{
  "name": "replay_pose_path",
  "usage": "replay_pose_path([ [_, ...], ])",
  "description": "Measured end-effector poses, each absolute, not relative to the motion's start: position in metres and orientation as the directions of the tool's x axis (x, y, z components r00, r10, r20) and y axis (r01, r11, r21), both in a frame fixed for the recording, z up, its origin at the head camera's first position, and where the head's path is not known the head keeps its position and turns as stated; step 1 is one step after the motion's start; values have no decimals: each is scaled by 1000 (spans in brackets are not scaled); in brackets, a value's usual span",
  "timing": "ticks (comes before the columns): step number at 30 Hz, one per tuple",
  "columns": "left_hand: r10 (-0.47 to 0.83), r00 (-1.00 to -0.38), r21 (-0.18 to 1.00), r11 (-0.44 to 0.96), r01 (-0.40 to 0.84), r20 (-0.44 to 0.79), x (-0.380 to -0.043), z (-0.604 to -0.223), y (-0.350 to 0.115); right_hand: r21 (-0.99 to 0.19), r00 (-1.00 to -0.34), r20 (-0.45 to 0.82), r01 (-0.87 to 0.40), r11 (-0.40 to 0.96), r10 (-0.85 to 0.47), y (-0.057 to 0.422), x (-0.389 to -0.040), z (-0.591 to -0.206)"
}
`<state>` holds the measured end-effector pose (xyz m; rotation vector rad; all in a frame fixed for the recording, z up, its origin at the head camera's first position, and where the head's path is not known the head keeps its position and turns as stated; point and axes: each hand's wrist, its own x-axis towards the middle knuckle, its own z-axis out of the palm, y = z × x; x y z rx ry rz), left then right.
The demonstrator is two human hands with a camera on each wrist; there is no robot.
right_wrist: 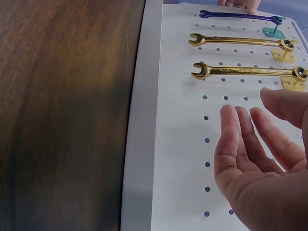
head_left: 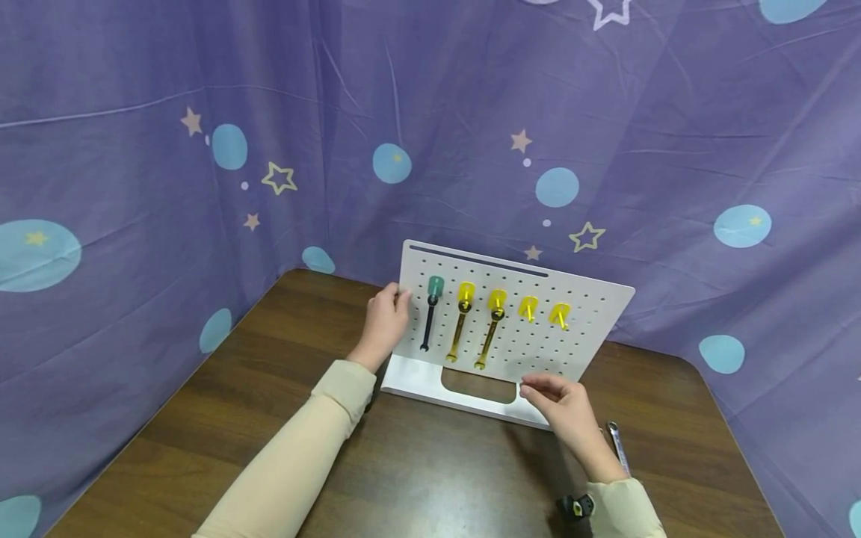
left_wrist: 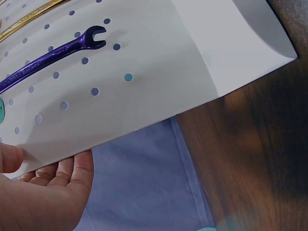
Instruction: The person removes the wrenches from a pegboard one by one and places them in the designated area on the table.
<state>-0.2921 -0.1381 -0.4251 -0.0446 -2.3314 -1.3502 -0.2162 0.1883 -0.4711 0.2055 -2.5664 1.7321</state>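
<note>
A white pegboard (head_left: 511,351) stands tilted back on its base. My left hand (head_left: 386,321) pinches its left edge, thumb (left_wrist: 10,158) on the front face and fingers behind. Close in front of the board's lower right, my right hand (head_left: 561,407) is held with loosely bent fingers (right_wrist: 240,139) and nothing between them. A dark purple wrench (left_wrist: 53,55) hangs from a teal hook (head_left: 436,285). Beside it, two gold wrenches, one nearer the purple one (right_wrist: 240,41) and one farther right (right_wrist: 245,70), hang from yellow hooks.
Two yellow hooks, one (head_left: 528,308) beside the other (head_left: 560,315), carry nothing at the board's right. A silver wrench (head_left: 617,447) lies on the wooden table (head_left: 417,471) by the right forearm. Purple patterned curtain (head_left: 457,112) hangs behind the table.
</note>
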Motion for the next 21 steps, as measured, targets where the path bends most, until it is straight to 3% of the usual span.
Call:
replay_pose_path([
  [8,-192,-900,817,523,243,391,-291,-425,-138,-919,-994,60,-92,384,-93,186,-219,-469],
  [21,-197,-903,819,525,231,381,-292,-425,-139,-915,-990,116,-136,380,-77,179,-221,-464],
])
